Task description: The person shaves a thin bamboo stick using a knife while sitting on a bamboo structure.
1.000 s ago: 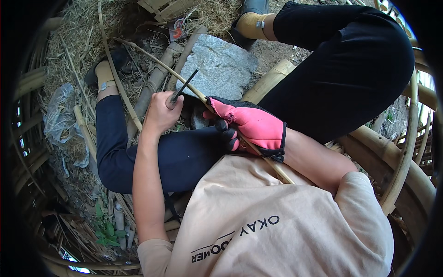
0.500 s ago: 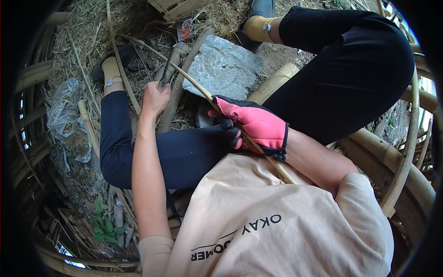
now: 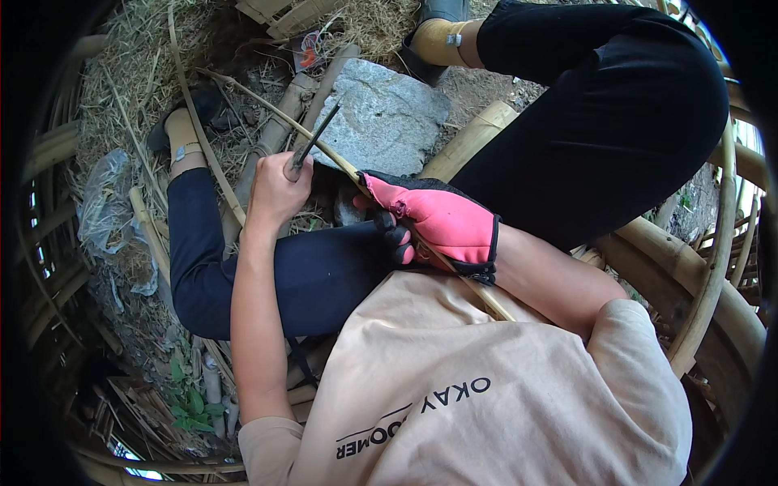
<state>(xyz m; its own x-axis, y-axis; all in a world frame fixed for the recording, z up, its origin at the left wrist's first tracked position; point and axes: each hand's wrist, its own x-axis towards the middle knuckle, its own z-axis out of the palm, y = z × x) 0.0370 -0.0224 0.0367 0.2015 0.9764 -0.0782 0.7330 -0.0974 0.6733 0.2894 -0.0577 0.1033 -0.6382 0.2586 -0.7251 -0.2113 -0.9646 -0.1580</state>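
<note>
the left hand is bare and its fingers are clamped around the handle of a dark knife, whose thin blade points up and to the right, toward the grey stone. the blade meets a long thin bamboo strip just above the fist. the strip runs slantwise from the straw at upper left, across the knife, under the right hand and on down to the beige shirt. the right hand wears a pink and black glove, and its fingers are curled shut on the strip over the left thigh, close to the left hand but not touching it. half a second ago the left hand was higher and further left, reaching out along the strip, and the knife was hard to make out; now it has drawn back toward the body and the blade shows plainly against the stone, much as it did a second ago. the gloved hand has kept its place on the strip. the person sits with legs in dark trousers, the left knee bent outward, the right leg raised across the top right. thick bamboo poles curve around the right side, and dry straw and a crumpled plastic sheet lie on the ground to the left.
</note>
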